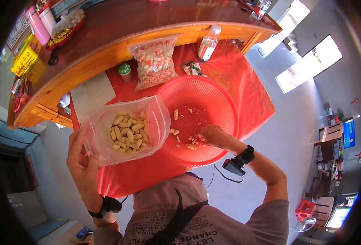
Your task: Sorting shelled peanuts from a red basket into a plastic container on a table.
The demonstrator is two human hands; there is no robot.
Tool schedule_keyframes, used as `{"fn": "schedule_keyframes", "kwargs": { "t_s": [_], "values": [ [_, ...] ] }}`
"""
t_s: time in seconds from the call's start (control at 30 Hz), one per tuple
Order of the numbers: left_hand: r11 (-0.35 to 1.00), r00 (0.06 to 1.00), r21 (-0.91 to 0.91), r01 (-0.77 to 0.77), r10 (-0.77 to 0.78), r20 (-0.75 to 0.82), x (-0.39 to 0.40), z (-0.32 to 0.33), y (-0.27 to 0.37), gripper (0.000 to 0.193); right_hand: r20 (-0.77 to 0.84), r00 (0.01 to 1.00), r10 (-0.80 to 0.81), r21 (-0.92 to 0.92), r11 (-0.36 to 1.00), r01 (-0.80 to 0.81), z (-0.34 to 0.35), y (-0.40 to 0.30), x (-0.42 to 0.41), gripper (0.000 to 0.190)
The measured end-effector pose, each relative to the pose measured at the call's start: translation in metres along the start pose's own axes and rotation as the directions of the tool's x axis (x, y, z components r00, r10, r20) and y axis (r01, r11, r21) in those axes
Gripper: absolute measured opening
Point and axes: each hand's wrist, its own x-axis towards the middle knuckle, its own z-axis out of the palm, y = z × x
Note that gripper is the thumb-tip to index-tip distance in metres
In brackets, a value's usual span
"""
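My left hand [82, 162] grips the rim of a clear plastic zip bag [99, 134], whose mouth stands wide. Unshelled peanuts [130, 131] fill its bottom. To the right, a red plastic basket [225, 101] rests on a red-covered table, its near left side touching the bag. My right hand [214, 136] reaches down inside that basket, fingers curled low near the bottom; whether they hold anything is hidden. Around the fingers lie a few peanuts [176, 114] and broken shell bits [192, 146].
Behind the basket stand a full printed bag of peanuts [156, 61], a white-capped bottle [209, 44], a small green-lidded jar [125, 73] and a crumpled packet [192, 68]. A higher wooden table [131, 23] overhangs the far side. A cable [226, 176] hangs from my right wrist device.
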Motion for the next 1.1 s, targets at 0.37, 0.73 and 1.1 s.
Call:
{"fn": "schedule_keyframes", "kwargs": {
  "t_s": [0.37, 0.73, 1.1],
  "values": [
    [0.999, 1.0, -0.044, 0.021, -0.021, -0.008, -0.001, 0.0, -0.004, 0.064, 0.008, 1.0, -0.004, 0.187, 0.982, 0.002, -0.014, -0.019, 0.005, 0.027],
    [0.997, 0.999, -0.07, 0.031, -0.032, -0.016, -0.002, -0.001, -0.007, 0.061, 0.03, 0.996, -0.084, 0.255, 0.964, 0.074, -0.002, -0.02, 0.014, 0.019],
    [0.998, 0.995, -0.043, 0.053, -0.056, -0.084, -0.004, 0.006, -0.005, 0.067, -0.095, 0.966, -0.24, 0.264, 0.93, 0.257, 0.002, -0.013, 0.022, 0.018]
  ]
}}
